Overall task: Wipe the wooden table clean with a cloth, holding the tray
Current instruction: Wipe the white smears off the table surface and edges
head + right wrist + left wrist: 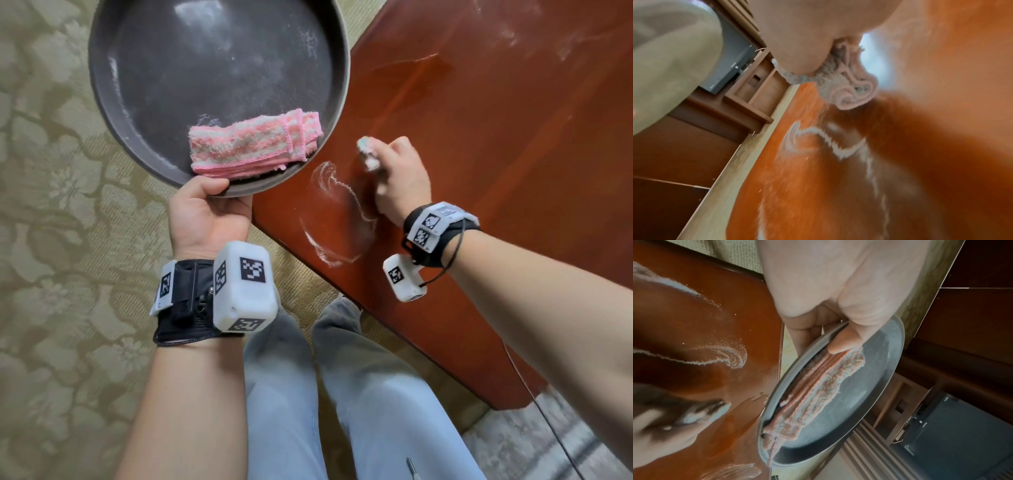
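My left hand (209, 212) grips the near rim of a round dark grey tray (212, 68), thumb over the rim, held beside the left edge of the table. A folded pink and white cloth (253, 145) lies in the tray against that rim; the thumb (846, 340) touches its end. My right hand (397, 174) grips a small bunched cloth (368, 154) and presses it on the glossy reddish wooden table (496, 137). White powder streaks (329, 212) curl on the wood just left of and below that hand. The bunched cloth (846, 84) shows under the palm.
More faint white smears (513, 34) lie at the table's far end. A patterned olive carpet (51, 205) covers the floor on the left. My legs in light jeans (342, 394) stand beside the table's near edge. Wooden furniture (748, 91) is beyond the table.
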